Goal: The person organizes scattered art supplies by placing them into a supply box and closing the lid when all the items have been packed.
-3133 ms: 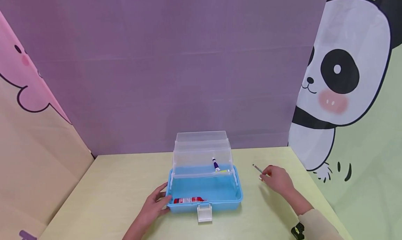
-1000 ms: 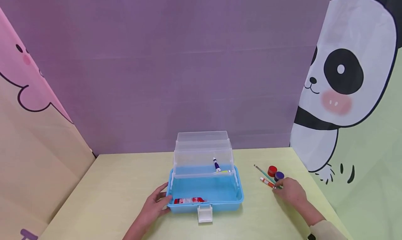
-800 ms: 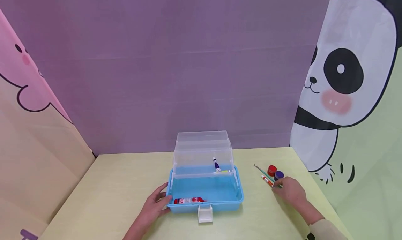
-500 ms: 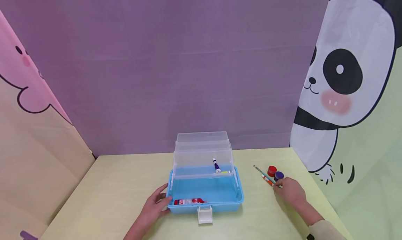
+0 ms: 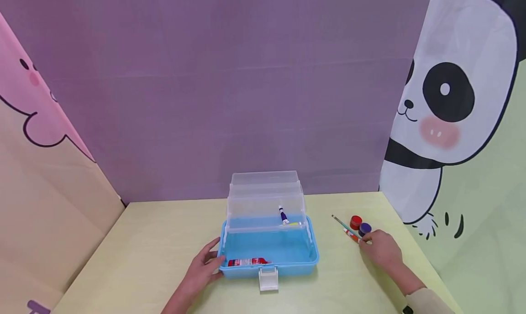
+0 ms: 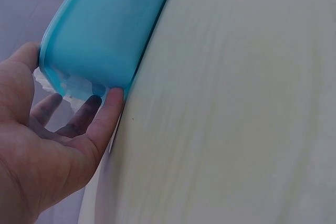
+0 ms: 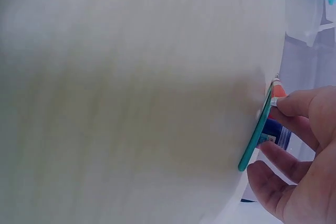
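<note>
My left hand [image 5: 201,268] holds the left end of an open blue storage box [image 5: 267,270], its thumb at the rim in the left wrist view. A red tube with a white label [image 5: 248,261] lies inside along the front wall. At the right, my right hand [image 5: 382,249] pinches the end of an orange paint tube with a white cap [image 5: 351,234] between thumb and finger. Beside that tube lies a thin paintbrush with a teal handle [image 7: 255,135]. Just behind are two small jars, one red-lidded [image 5: 355,222], one purple-lidded [image 5: 365,228].
The box's clear lid [image 5: 265,191] stands raised at the back, with its white latch [image 5: 268,280] hanging in front. Through the clear plastic show a purple-and-white tube [image 5: 283,215] and something yellow [image 5: 294,224]. A purple cloth [image 5: 205,99] hangs behind the table [image 5: 156,241].
My right hand has gone from the brush's upper end down to the orange tube's near end. Over the last second the tube has shifted slightly away and right. My left hand stays put.
</note>
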A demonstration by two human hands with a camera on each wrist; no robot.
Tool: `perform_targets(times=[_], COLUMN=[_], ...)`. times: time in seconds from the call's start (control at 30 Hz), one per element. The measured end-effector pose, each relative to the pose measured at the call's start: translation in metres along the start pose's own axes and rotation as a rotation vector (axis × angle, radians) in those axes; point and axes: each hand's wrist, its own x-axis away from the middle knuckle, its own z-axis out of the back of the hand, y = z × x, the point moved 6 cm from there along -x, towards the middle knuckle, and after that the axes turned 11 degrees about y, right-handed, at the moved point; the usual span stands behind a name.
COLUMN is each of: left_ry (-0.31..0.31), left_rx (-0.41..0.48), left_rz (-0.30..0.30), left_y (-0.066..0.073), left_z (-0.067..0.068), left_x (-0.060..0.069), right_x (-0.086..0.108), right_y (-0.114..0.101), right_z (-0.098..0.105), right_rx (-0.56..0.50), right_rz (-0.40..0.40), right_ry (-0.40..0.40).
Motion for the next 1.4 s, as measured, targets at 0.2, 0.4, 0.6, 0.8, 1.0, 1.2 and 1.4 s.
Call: perform_targets(times=[0.2, 0.4, 0.6, 0.8, 1.0, 1.2, 1.4], left_ry=[-0.007, -0.001, -0.005, -0.003, 0.001, -0.004, -0.003], left_rx=[0.012, -0.006, 0.006, 0.007, 0.007, 0.008, 0.009], left_rz=[-0.005, -0.015, -0.015, -0.020, -0.014, -0.016, -0.018], left_y=[-0.001, 0.001, 0.001, 0.000, -0.002, -0.002, -0.001], left_z=[-0.001, -0.001, -0.001, -0.001, 0.000, 0.000, 0.000], left_x=[0.001, 0.001, 0.000, 0.000, 0.001, 0.000, 0.000], right_x=[0.001, 0.000, -0.003, -0.007, -0.010, -0.016, -0.022], right_y=[-0.004, -0.010, -0.013, -0.015, -0.020, -0.031, -0.042], right_z=[0.006, 0.013, 0.018, 0.019, 0.022, 0.024, 0.023], right_rx=[0.021, 0.018, -0.009, -0.034, -0.076, -0.166, -0.227], right_rz=[0.042, 0.080, 0.077, 0.064, 0.085, 0.151, 0.190], right_ry=[0.056, 0.128, 0.139, 0.145, 0.205, 0.268, 0.287])
